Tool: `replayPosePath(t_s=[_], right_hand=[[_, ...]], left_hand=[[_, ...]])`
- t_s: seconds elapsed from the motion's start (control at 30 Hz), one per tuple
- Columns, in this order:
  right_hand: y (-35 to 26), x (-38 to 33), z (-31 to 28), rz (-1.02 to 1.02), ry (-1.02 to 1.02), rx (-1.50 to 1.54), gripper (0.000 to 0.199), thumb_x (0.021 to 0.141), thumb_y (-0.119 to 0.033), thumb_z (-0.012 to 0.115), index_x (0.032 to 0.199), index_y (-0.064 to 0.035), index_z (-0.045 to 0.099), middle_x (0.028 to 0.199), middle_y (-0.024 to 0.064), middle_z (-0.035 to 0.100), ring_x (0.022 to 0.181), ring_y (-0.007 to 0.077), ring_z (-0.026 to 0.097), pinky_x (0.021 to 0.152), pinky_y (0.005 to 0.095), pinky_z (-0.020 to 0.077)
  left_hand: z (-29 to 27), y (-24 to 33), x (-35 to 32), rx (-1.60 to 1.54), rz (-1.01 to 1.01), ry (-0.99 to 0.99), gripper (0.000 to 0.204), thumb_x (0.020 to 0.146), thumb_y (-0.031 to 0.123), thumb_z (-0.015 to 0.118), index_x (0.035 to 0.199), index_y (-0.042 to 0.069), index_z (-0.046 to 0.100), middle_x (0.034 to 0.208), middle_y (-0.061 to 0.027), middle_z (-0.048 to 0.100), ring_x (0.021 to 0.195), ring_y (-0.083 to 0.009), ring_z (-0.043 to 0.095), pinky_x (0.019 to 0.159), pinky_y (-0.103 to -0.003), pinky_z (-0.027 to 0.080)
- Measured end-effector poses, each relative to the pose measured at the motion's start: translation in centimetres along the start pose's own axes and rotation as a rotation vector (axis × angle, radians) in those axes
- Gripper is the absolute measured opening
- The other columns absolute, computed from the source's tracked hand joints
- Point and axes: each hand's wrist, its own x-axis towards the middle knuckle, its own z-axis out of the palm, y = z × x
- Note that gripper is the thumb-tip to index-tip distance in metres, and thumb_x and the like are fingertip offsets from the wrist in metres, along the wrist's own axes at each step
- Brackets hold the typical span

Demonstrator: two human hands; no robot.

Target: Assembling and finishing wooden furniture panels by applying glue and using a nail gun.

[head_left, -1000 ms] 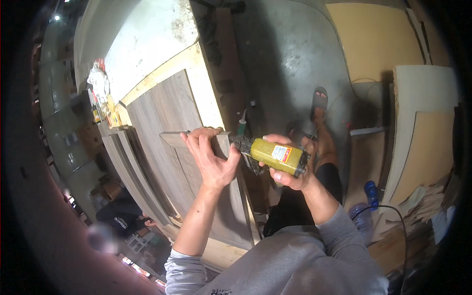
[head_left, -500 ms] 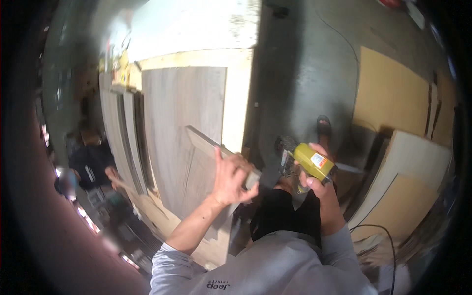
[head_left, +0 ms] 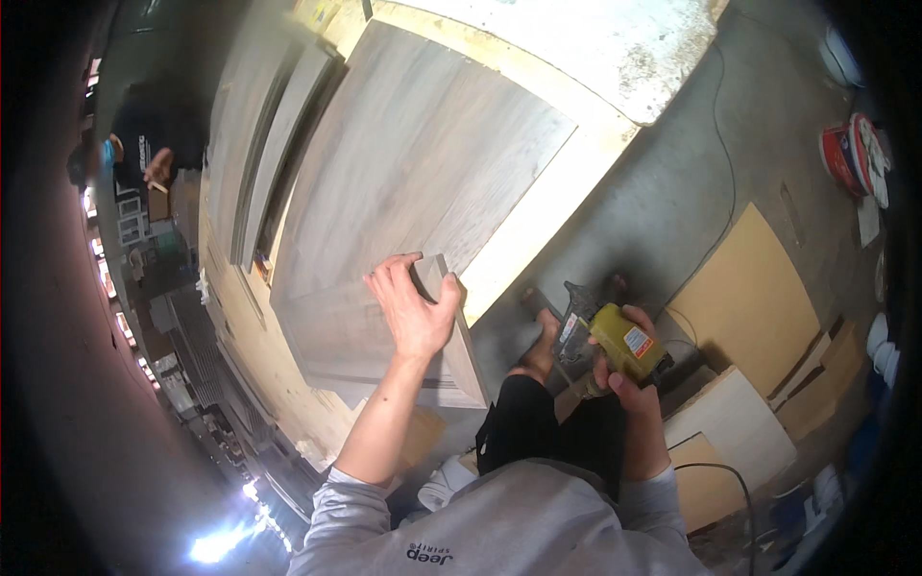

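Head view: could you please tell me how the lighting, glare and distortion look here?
Head view: strong fisheye bending with black corners; white glare at lower left; the left hand on the narrow grey strip and the right hand gripping the yellow nail gun stay fairly sharp.

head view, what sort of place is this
Probably a woodworking or furniture workshop: the left hand holds a grey wood-grain strip against a large laminate panel, the right hand grips a yellow nail gun, and board offcuts lie on the floor.

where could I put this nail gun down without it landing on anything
Bare grey laminate panel above the left hand, and concrete floor between workbench edge and tan boards. Crowded: offcuts lower right, buckets top right.
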Motion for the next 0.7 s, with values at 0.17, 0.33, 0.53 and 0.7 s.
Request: replayPosePath(t_s=[0.17,0.33,0.53,0.7], right_hand=[[0.6,-0.4,1.4,0.003,-0.055,0.223,0.092,0.082,-0.026,0.084,0.154,-0.0041,0.03,0.126,0.021,0.062,0.068,0.0125,0.063,0.058,0.0225,0.0503],[1.2,-0.3,2.8,0.045,-0.152,0.353,0.083,0.086,-0.021,0.082,0.15,-0.0007,0.034,0.13,0.0196,0.061,0.076,0.0159,0.066,0.066,0.025,0.0527],[3.2,-0.7,4.6,0.098,-0.158,0.406,0.081,0.078,-0.001,0.069,0.151,-0.0001,0.036,0.13,0.0177,0.061,0.11,0.0198,0.066,0.086,0.028,0.0525],[4.3,-0.8,5.3,0.191,-0.195,0.383,0.087,0.079,-0.013,0.074,0.155,-0.0043,0.031,0.123,0.022,0.062,0.08,0.0157,0.065,0.068,0.0254,0.0511]], left_hand=[[0.0,-0.3,-0.5,-0.001,0.064,0.009,0.061,0.075,0.034,0.078,0.124,0.004,0.056,0.12,-0.017,0.049,0.122,-0.039,0.047,0.119,-0.068,0.015],[-0.8,-0.2,-1.6,-0.034,0.156,-0.007,0.058,0.074,0.028,0.079,0.122,0.004,0.056,0.118,-0.016,0.053,0.117,-0.0395,0.049,0.118,-0.063,0.019],[-0.4,-1.6,-2.4,-0.061,0.158,-0.032,0.056,0.074,0.029,0.077,0.12,0.005,0.057,0.116,-0.0171,0.053,0.116,-0.0395,0.05,0.12,-0.065,0.014],[-0.8,-2.8,-4.9,-0.076,0.241,-0.098,0.058,0.072,0.035,0.078,0.118,0.005,0.058,0.113,-0.0168,0.053,0.116,-0.0393,0.051,0.12,-0.067,0.011]])
